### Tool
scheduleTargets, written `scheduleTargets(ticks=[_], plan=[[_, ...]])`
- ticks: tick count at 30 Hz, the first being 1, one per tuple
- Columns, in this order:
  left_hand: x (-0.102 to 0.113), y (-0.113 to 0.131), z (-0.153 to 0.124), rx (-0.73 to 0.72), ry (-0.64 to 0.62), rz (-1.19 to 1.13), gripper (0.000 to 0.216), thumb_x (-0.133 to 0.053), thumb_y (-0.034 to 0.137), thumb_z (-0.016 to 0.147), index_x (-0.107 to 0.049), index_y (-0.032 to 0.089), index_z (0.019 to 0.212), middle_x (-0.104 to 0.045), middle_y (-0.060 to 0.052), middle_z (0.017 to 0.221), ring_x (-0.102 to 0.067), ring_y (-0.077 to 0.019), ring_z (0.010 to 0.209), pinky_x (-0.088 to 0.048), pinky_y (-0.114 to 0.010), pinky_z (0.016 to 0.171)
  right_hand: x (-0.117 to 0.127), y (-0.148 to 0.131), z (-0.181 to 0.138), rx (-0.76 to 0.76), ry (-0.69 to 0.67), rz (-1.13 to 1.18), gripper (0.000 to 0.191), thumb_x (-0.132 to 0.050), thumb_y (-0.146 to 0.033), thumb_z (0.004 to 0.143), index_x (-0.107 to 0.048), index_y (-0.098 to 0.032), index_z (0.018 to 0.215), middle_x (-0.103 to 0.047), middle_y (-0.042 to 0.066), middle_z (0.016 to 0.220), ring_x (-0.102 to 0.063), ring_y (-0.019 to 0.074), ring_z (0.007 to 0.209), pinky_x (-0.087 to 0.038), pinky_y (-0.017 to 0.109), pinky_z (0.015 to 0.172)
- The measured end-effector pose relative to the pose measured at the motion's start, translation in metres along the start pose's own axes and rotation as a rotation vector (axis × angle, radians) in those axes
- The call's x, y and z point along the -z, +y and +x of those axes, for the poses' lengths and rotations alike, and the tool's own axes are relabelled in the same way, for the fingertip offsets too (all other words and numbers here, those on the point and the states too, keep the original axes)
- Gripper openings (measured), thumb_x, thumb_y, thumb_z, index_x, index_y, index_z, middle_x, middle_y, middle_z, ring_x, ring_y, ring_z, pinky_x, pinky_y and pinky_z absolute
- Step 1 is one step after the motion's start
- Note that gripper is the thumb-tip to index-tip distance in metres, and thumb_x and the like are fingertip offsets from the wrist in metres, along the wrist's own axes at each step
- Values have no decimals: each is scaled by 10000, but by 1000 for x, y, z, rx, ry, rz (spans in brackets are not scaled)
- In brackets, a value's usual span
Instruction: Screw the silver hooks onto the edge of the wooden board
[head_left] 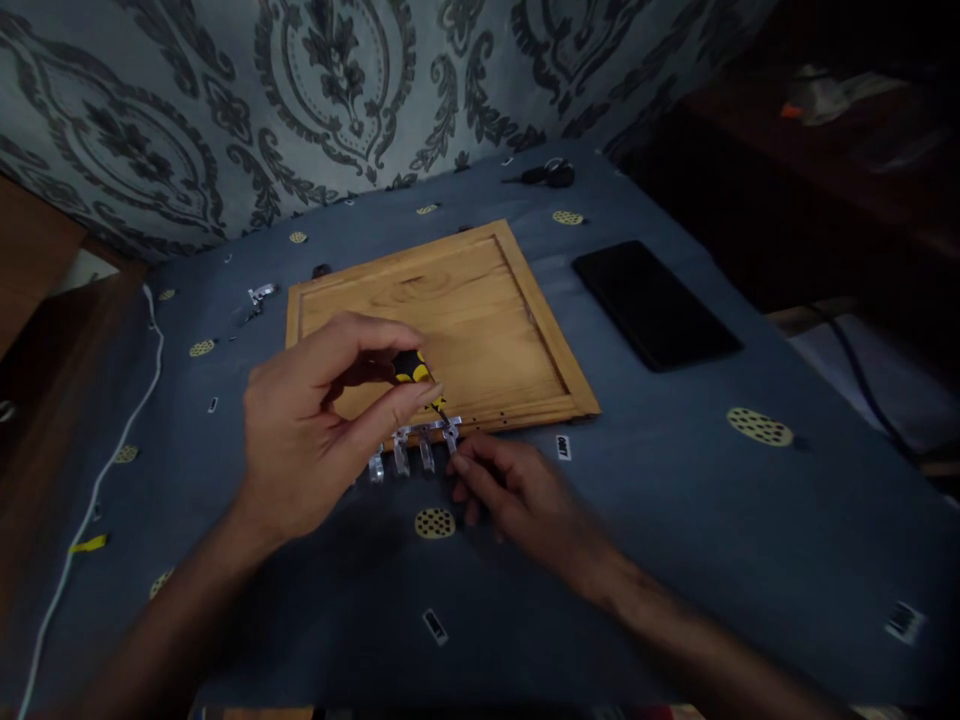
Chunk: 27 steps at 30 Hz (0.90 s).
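My left hand (322, 415) is closed on the black-and-yellow handle of a small screwdriver (412, 368). The screwdriver's shaft slants down to a shiny metal hinge (451, 433) on the near edge of a wooden panel door (442, 310). My right hand (510, 480) pinches the arm of that same hinge, which sticks out toward me. Several similar hinges (401, 455) line the edge to its left, partly behind my left hand. Small dark holes show in the frame to the right of the held hinge.
A black flat slab like a tablet (652, 305) lies right of the door. Behind it is a dark object with a ring (551, 175). Another loose metal piece (261, 294) sits at the left. A white cable (101, 480) runs down the left side of the blue patterned cloth (637, 560).
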<state>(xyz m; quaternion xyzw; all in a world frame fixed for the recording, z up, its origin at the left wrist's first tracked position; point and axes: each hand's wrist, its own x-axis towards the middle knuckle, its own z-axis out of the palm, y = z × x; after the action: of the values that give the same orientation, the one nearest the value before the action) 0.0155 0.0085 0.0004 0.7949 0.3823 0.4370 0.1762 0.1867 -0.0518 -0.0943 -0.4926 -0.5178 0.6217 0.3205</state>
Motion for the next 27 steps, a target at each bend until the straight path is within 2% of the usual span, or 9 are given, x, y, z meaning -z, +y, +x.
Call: scheduleTargets(ticks=[3, 8, 12, 17, 21, 24, 27], plan=[[1, -2, -3, -13, 21, 42, 230, -807, 219, 801, -726, 283, 1006, -757, 31, 885, -730, -133, 739, -643, -257, 658, 0, -1, 0, 1, 5, -13, 228, -462, -268, 978, -538, -202, 773, -618, 0, 707, -583, 100, 548, -414, 208, 462], [10, -2, -4, -18, -38, 137, 243, -804, 276, 811, -743, 300, 1045, -782, 32, 960, -754, -165, 814, -632, -284, 661, 0, -4, 0, 6, 9, -13, 252, -456, -250, 978, -538, -207, 744, -603, -11, 682, -575, 103, 546, -429, 227, 508], [18, -1, -6, -5, -92, 218, 231, -796, 323, 821, -752, 318, 1048, -790, 48, 961, -757, -166, 769, -595, -285, 564, 0, -5, -2, -4, 22, -30, 253, -462, -262, 980, -546, -209, 748, -609, -5, 676, -585, 116, 574, -426, 235, 522], [21, 5, -7, 97, -122, 259, 205, -761, 401, 846, -762, 297, 1022, -795, 34, 952, -732, -157, 671, -524, -297, 419, 0, -3, -3, -18, 24, -36, 253, -457, -265, 981, -550, -214, 751, -624, 1, 675, -585, 125, 571, -422, 250, 526], [22, 5, -7, 109, -135, 249, 192, -747, 395, 859, -754, 297, 1024, -793, 29, 969, -755, -180, 751, -566, -312, 468, 0, -1, -3, -11, 29, -37, 252, -452, -274, 978, -553, -218, 754, -628, 1, 679, -587, 128, 562, -428, 256, 528], [26, 4, -6, 110, -197, 256, 199, -738, 401, 864, -755, 306, 1037, -796, 25, 977, -753, -183, 731, -578, -321, 462, 1, -2, -3, -13, 30, -18, 254, -456, -287, 977, -555, -220, 753, -620, -1, 671, -584, 128, 557, -425, 249, 509], [29, 2, -7, 133, -201, 233, 209, -755, 370, 848, -757, 298, 1044, -797, 20, 984, -754, -188, 749, -578, -319, 451, 1, -2, -4, -18, 34, -8, 247, -462, -293, 974, -561, -221, 759, -614, 0, 668, -577, 128, 560, -412, 239, 486]])
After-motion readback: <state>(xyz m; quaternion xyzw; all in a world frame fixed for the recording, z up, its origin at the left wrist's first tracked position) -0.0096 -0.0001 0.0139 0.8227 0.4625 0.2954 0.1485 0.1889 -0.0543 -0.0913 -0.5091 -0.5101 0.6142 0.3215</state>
